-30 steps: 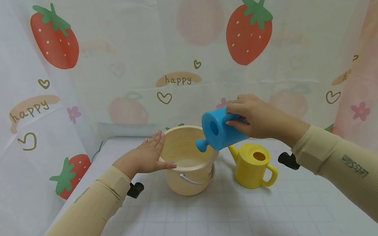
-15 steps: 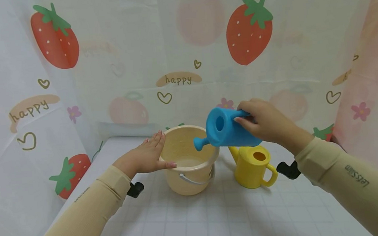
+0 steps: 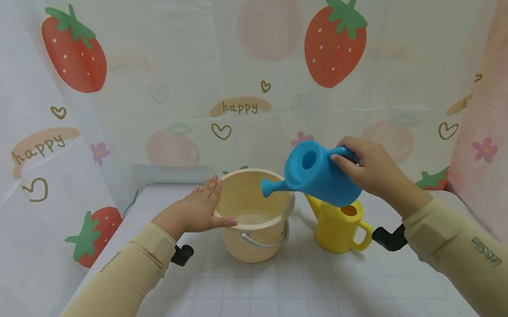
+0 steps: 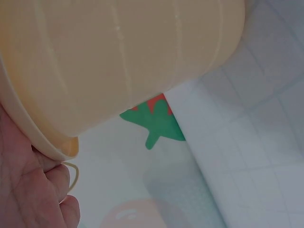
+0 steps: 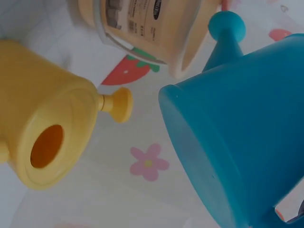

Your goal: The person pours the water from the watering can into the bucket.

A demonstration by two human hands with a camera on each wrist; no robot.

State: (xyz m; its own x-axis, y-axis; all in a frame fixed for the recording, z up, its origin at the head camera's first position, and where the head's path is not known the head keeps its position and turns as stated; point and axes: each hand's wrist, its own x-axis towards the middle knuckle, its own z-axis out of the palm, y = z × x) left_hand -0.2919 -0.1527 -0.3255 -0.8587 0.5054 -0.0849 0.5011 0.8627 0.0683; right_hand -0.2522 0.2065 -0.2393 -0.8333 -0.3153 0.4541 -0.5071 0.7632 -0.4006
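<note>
My right hand (image 3: pixel 375 168) grips the handle of a blue watering can (image 3: pixel 328 179) in the air. The can leans toward the left, and its spout reaches over the mouth of a cream bucket (image 3: pixel 252 241). My left hand (image 3: pixel 190 209) rests against the bucket's left rim, fingers straight and thumb along the near edge. In the left wrist view its palm lies at the bucket rim (image 4: pixel 33 128). Below the blue can stands a yellow watering can (image 3: pixel 333 232), upright on the table; the blue can overlaps its top in the head view.
The white table (image 3: pixel 248 300) has a faint grid pattern. A curtain (image 3: pixel 245 53) printed with strawberries hangs behind and at both sides. The bucket's pale handle (image 3: pixel 261 242) hangs down at its front.
The blue watering can has tipped back from a steeper tilt, its base swinging down and to the right with my right hand. My left hand and the bucket have stayed put.
</note>
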